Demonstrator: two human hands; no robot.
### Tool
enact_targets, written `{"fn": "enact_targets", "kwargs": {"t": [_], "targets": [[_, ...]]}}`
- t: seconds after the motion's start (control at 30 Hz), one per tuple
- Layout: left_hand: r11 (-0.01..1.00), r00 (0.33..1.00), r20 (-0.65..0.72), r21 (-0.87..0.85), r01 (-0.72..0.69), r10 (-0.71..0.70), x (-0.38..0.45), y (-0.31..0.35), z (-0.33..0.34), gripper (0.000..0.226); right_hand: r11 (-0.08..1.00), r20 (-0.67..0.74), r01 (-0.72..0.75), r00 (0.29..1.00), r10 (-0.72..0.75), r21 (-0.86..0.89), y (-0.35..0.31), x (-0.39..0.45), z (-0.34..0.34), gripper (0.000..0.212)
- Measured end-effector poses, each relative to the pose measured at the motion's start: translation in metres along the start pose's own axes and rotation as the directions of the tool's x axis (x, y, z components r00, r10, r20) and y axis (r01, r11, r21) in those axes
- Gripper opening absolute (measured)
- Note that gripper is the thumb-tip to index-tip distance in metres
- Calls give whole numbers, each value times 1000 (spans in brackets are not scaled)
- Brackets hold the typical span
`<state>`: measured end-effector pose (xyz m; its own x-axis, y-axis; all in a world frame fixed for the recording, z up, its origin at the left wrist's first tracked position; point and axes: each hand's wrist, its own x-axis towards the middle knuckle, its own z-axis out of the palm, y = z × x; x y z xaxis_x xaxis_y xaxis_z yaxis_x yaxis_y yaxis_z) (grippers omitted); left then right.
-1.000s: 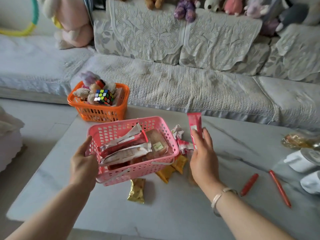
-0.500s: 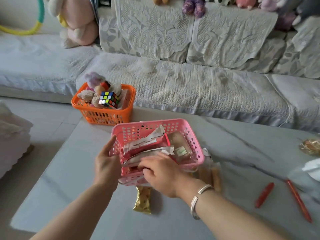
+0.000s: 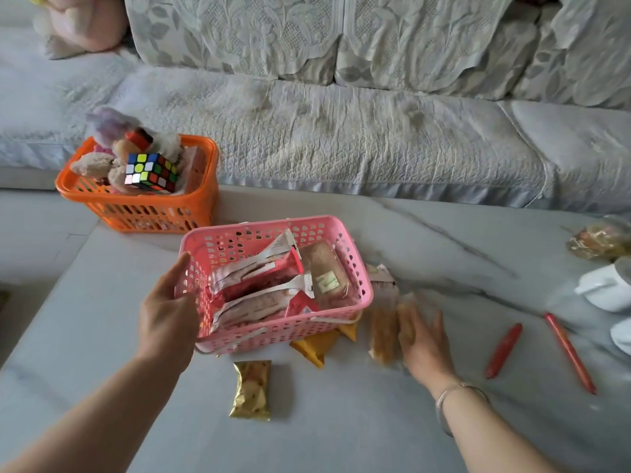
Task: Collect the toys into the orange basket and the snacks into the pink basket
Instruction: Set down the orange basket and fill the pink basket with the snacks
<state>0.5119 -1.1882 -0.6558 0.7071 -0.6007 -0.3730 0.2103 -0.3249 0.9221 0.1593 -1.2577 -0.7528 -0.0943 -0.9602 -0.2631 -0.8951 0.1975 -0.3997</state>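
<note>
The pink basket sits mid-table, holding several red-and-white snack packs and a wrapped bread. My left hand grips its left wall, thumb along the rim. My right hand lies flat with fingers spread on a clear-wrapped bread packet just right of the basket. A gold snack packet lies in front of the basket, and yellow packets poke out from under its front edge. The orange basket stands at the back left with a colour cube and plush toys.
Two red sausage sticks lie to the right on the marble table. White cups and a wrapped snack sit at the right edge. A sofa runs behind, with a pink plush.
My right hand put the red snack pack into the pink basket, then moved out to the right onto the clear bread packet. My left hand stayed on the basket.
</note>
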Motion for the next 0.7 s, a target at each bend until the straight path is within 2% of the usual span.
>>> {"fn": "enact_targets", "kwargs": {"t": [0.1,0.17,0.23,0.37,0.5,0.6,0.7], "targets": [[1000,1000,26,-14,12,-12,3,-8,2,60,1000,80,3,997,-1,-21,7,3,15,62],[1000,1000,20,-17,25,-25,7,-10,1,62,1000,61,7,998,-5,-22,5,2,18,62],[1000,1000,22,-7,23,-22,9,-11,1,63,998,30,34,999,-32,-44,3,0,18,52],[1000,999,37,22,-4,3,8,-8,3,63,998,-85,29,996,-34,-54,3,-2,15,52],[999,999,49,31,-9,7,10,-6,3,62,999,-217,39,976,-31,35,7,3,5,76],[1000,998,55,7,22,-22,9,-4,3,61,996,-349,75,936,-54,46,0,3,-20,83],[999,997,48,8,53,-53,8,-3,4,55,989,-474,132,877,-86,65,-15,5,-47,76]]}}
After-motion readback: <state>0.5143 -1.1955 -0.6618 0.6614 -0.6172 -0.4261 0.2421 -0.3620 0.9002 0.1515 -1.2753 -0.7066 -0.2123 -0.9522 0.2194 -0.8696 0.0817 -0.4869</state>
